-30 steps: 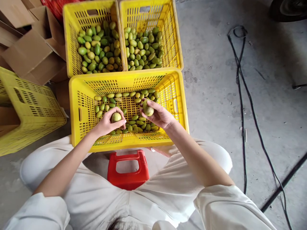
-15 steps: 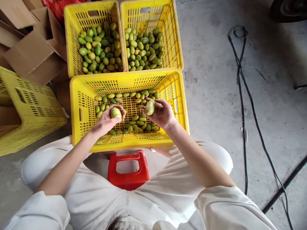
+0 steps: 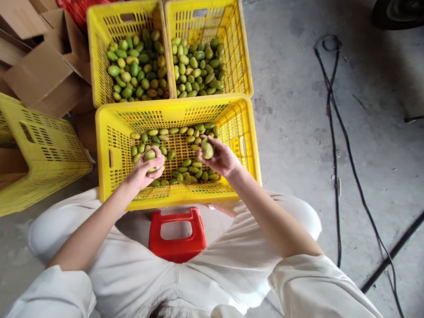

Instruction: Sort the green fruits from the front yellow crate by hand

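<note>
My left hand (image 3: 145,170) is wrapped round a green oval fruit (image 3: 150,155), over the left side of the nearest yellow crate (image 3: 114,194). My right hand (image 3: 221,158) cradles another yellow-green oval fruit (image 3: 208,149) in its bent fingers, over the crate's right side. Both fruits are held above the crate floor, apart from each other. Below them, similar small fruits lie along the far side, to the left and near the front, with the slotted floor showing between. My palms hide part of the fruit underneath.
Two more yellow crates (image 3: 247,66) with many green and yellow fruits stand behind. To the left are another yellow crate (image 3: 56,150) and cardboard boxes (image 3: 36,75). A red plastic stool (image 3: 177,251) sits between my legs. Black cable (image 3: 347,137) lies on the floor at right.
My left hand has shifted slightly left and turned, its fingers now closing round the fruit. My right hand still holds its fruit, which has rotated a little in the fingers.
</note>
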### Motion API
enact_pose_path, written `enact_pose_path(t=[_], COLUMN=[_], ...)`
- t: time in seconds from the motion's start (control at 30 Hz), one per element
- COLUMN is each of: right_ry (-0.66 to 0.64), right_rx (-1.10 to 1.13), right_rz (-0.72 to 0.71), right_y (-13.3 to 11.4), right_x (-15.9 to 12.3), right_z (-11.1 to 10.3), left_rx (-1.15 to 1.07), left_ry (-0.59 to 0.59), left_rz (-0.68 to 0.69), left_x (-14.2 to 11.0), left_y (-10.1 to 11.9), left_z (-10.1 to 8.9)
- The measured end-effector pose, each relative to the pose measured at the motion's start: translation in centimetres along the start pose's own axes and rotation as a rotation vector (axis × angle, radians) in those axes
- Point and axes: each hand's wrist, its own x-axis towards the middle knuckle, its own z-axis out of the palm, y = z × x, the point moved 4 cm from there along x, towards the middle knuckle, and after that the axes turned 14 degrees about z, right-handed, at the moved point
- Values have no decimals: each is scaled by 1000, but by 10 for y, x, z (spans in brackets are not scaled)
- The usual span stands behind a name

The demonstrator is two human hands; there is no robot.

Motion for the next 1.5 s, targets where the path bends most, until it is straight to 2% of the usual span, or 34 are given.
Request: enact_pose_path(t=[0.13, 0.27, 0.43, 0.6, 0.77, 0.9, 1.1, 1.37, 1.5], right_ry=[-113, -78, -68, -62, -74, -119, -211, -152, -188], right_rx=[-60, -38, -29, -11, -60, -79, -128, 5, -15], right_rz=[18, -25, -40, -32, -103, -100, 10, -40, -32], right_y=[-1, -3, -5, -4, -3, 1, 1, -4, -2], right_x=[-4, -9, -11, -12, -9, -5, -4, -5, -7], right_z=[7, 9, 11, 11, 10, 8, 6, 4, 9], left_rx=[73, 34, -37, -6, 85, 159, 222, 142, 176], left_ry=[41, 78, 116, 35, -39, -61, -23, 169, 193], left_rz=[69, 105, 55, 18, 5, 54, 138, -2, -47], left_x=[4, 6, 5, 5, 2, 1, 5, 11, 10], left_y=[-3, -3, -3, -5, -5, -4, -3, -6, -11], left_z=[-7, -8, -8, -8, -6, -5, -11, -18, -15])
